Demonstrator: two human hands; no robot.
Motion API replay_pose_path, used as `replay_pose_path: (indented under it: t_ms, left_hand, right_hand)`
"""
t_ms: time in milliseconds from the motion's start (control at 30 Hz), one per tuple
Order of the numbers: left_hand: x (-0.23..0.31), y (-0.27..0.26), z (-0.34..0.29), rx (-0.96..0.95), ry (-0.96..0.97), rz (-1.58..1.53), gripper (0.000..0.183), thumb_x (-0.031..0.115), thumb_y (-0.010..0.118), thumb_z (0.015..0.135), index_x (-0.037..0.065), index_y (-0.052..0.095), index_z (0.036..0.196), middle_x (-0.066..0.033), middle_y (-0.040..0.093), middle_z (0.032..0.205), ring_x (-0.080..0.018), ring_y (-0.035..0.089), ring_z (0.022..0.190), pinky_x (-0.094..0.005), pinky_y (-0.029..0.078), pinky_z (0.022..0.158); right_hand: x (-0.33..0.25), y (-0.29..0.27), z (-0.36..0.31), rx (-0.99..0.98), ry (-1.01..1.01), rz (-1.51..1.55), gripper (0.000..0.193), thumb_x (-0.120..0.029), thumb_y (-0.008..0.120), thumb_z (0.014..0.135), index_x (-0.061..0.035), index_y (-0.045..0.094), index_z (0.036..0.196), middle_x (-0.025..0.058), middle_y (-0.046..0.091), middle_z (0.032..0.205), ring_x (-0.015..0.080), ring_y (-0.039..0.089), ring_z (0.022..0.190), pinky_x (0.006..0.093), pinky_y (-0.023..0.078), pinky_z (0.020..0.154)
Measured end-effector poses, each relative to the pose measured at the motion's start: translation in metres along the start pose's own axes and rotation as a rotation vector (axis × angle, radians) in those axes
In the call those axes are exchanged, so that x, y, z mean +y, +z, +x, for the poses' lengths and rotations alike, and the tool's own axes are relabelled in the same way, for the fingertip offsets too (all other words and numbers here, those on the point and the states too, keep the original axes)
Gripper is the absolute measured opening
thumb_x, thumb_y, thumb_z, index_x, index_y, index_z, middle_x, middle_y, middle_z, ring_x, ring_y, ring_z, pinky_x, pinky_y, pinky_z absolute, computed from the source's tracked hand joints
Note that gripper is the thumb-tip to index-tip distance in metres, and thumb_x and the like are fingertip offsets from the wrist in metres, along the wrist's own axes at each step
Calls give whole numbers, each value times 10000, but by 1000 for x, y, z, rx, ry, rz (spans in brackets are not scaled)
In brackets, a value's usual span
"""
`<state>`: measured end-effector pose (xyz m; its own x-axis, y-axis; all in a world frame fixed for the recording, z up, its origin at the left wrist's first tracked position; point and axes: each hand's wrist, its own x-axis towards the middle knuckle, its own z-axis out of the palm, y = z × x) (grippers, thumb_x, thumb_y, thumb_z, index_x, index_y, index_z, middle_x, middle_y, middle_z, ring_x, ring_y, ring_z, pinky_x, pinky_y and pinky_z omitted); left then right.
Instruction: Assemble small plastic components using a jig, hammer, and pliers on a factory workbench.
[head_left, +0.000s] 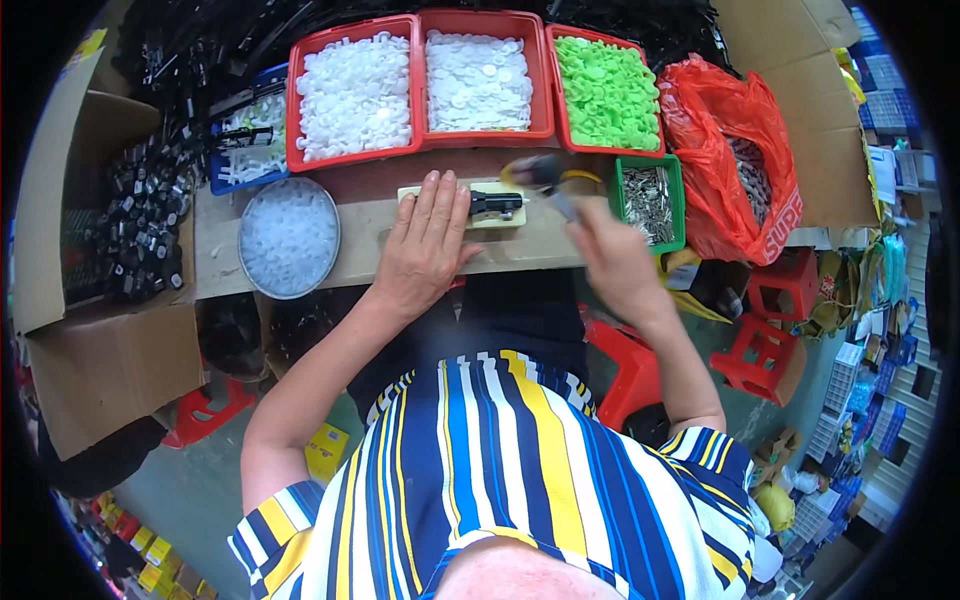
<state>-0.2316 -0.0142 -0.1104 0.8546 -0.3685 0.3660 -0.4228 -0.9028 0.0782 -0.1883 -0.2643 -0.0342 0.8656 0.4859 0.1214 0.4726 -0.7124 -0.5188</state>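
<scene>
On the bench (300, 262), just left of the pale jig (470, 207): left hand (425, 240) spread flat, fingers together and extended, gripping nothing, pressing down at the jig's left end, likely to keep it from sliding. Seated on the jig, a small black part (495, 203), lying lengthwise, apparently cradled there so that it stays put while worked on. Right of the jig: right hand (610, 255) closed around a tool (545, 175) with yellow-and-black handles, blurred by motion, its head up near the black part; exact kind of tool not clear.

Farther right of the jig, a green bin (650, 200) of small metal pieces, within easy reach of the tool hand, and beyond it a red bag (735, 150), open, with more metal bits inside. Behind the jig, three red trays in a row: white caps (352, 95) at left, flat white discs (478, 80) in the middle, green caps (606, 92) at right. Left of the jig, a round tub (289, 237) of translucent pieces at the bench edge, and past that a cardboard box (110, 230) heaped with black parts.
</scene>
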Motion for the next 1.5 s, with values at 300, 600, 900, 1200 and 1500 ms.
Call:
replay_pose_path:
  t_ms: [300, 600, 900, 1200, 1500]
  left_hand:
    - [-1, 3, -3, 24, 3, 33, 683, 399, 602, 903, -48, 455, 1399, -225, 445, 1467, -356, 400, 1396, -466, 312, 1125]
    - [-1, 2, -1, 15, 12, 63, 680, 403, 597, 902, -48, 463, 1394, -229, 455, 1458, -358, 409, 1391, -466, 312, 1125]
    - [0, 2, -2, 20, 8, 68, 710, 403, 630, 870, -48, 465, 1392, -229, 461, 1452, -360, 413, 1387, -464, 323, 1117]
    - [1, 3, 0, 32, -2, 34, 725, 402, 652, 853, -51, 467, 1389, -229, 463, 1448, -365, 412, 1384, -469, 347, 1102]
    - [11, -17, 6, 30, -92, -92, 767, 353, 736, 796, -63, 461, 1379, -233, 417, 1476, -376, 374, 1399, -467, 340, 1100]
  right_hand:
    - [-39, -10, 4, 227, -179, -86, 258, -100, 637, 910, -24, 551, 1141, 166, 634, 797, 354, 644, 702, 430, 484, 594]
    - [-35, -4, 1, 206, -147, -117, 274, -160, 599, 944, -22, 542, 1174, 164, 630, 746, 348, 650, 675, 432, 503, 555]
    - [-38, -16, 2, 339, -208, -84, 324, -102, 646, 904, -28, 584, 1213, 158, 678, 860, 317, 654, 664, 396, 490, 556]
    - [-35, -7, 5, 193, -118, -123, 256, -155, 590, 946, -66, 517, 1175, 185, 642, 782, 367, 642, 668, 477, 502, 571]
    - [-31, -9, 10, -84, -7, -170, 264, -168, 568, 961, -67, 525, 1201, 222, 645, 805, 400, 648, 723, 492, 501, 588]
